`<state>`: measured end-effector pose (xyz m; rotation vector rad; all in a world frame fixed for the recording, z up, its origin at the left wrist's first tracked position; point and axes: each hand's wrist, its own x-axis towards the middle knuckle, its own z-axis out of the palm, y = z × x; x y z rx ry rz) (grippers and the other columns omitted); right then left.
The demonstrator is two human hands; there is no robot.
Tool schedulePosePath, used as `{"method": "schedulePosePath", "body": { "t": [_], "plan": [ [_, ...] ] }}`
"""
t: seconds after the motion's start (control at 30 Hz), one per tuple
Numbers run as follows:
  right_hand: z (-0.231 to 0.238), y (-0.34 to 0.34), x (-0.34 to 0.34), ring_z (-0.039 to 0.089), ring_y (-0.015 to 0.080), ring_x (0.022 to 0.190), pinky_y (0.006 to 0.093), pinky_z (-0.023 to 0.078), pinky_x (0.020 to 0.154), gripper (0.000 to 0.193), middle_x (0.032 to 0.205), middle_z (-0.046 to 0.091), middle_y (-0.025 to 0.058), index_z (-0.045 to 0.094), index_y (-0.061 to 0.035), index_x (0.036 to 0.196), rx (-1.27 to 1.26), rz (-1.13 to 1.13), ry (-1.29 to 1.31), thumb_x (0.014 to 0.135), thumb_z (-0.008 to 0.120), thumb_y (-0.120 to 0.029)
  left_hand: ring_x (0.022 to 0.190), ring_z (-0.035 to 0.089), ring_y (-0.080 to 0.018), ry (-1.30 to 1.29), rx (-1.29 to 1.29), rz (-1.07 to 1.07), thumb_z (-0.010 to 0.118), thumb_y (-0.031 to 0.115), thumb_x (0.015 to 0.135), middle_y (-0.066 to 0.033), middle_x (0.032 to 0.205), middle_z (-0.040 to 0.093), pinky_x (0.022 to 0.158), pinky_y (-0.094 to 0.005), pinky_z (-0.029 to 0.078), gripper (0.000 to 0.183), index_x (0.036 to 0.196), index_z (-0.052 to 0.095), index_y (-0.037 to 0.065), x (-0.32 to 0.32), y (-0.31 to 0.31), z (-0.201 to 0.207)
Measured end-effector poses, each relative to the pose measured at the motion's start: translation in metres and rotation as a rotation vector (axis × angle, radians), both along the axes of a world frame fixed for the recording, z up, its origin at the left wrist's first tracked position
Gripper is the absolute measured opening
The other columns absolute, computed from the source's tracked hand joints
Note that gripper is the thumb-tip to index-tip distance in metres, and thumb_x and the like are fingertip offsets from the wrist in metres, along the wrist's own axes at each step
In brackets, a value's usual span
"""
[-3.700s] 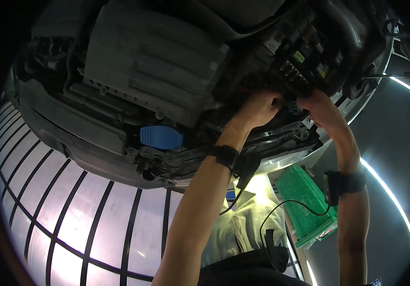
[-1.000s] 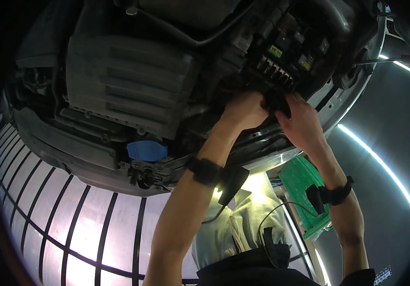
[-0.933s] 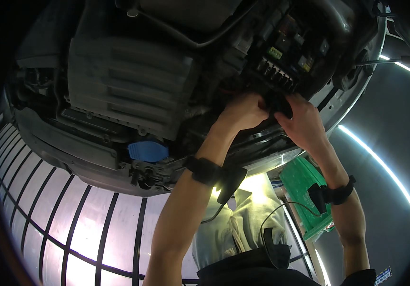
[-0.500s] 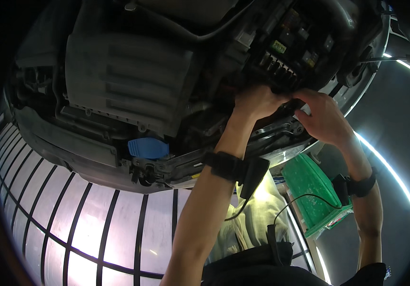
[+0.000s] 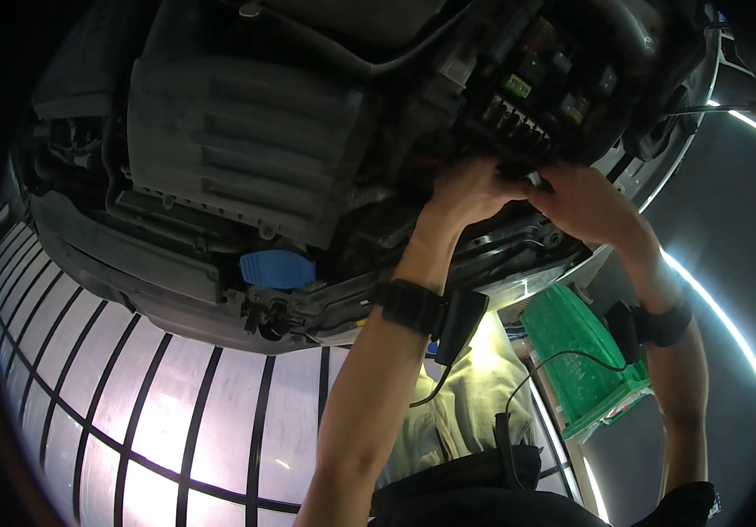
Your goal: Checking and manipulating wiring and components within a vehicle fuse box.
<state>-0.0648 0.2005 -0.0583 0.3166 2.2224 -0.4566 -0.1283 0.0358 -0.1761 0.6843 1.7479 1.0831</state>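
Note:
Both hands are in a car's engine bay, at the near side of an uncovered fuse box (image 5: 518, 123). My left hand (image 5: 474, 189) is curled downward, its thumb pointing right and its fingertips lost in shadow. Close beside it, my right hand (image 5: 584, 200) bends in from the right with its fingers curled toward the left thumb. Whatever lies between the two hands is too dark to make out. Fuses and relays show in the box just beyond them, one of them a yellow-green block (image 5: 517, 86).
A ribbed dark engine cover (image 5: 246, 145) fills the left, with a blue cap (image 5: 278, 270) near the front edge. Below the car's front stands a green bin (image 5: 575, 360). Straps on both wrists carry dark devices, with a cable (image 5: 562, 355) hanging nearby. Gridded floor panels lie lower left.
My right hand has shifted slightly left and down, its thumb now tucked in closer to the left hand. The left hand stays nearly in place. The whole view has moved a little.

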Motion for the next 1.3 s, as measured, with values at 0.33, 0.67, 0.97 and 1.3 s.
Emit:
{"method": "schedulePosePath", "body": {
  "t": [0.33,0.67,0.97,1.3],
  "plan": [
    [0.018,0.01,-0.006,0.07,0.043,0.104,0.05,0.056,0.09,0.037,0.113,0.071,0.0248,0.066,-0.0012,0.124,-0.172,-0.09,-0.067,0.09,0.059,-0.015,0.102,0.075,-0.0348,-0.176,0.0,-0.032,0.078,0.049,0.081,-0.0142,0.109,0.078,0.088,-0.043,0.059,0.048,0.117,0.079,0.016,-0.007,0.002,0.002],
    [0.03,0.004,-0.005,0.066,0.0413,0.113,0.0504,0.055,0.094,0.046,0.128,0.066,0.0189,0.059,-0.0065,0.139,-0.021,0.05,-0.056,0.094,0.055,-0.001,0.105,0.073,-0.0366,-0.264,0.082,-0.097,0.08,0.041,0.08,-0.02,0.112,0.076,0.091,-0.0424,0.057,0.049,0.119,0.077,0.011,-0.018,0.006,-0.007],
    [0.041,0.017,0.036,0.072,0.0356,0.106,0.0441,0.06,0.082,0.039,0.137,0.066,0.0149,0.064,-0.0042,0.133,-0.081,-0.187,0.444,0.096,0.053,0.001,0.108,0.073,-0.0363,0.145,-0.251,-0.186,0.072,0.052,0.083,-0.0194,0.114,0.076,0.093,-0.0421,0.057,0.057,0.12,0.077,0.01,-0.003,0.019,-0.009],
    [0.032,0.0,0.079,0.069,0.0215,0.089,0.0325,0.058,0.075,0.04,0.138,0.064,0.0117,0.069,-0.0035,0.123,-0.231,-0.432,0.609,0.09,0.053,0.012,0.101,0.075,-0.0321,-0.232,-0.218,-0.211,0.063,0.059,0.087,-0.0157,0.106,0.079,0.096,-0.0413,0.056,0.059,0.118,0.077,0.012,-0.027,0.019,0.012]
  ]
}}
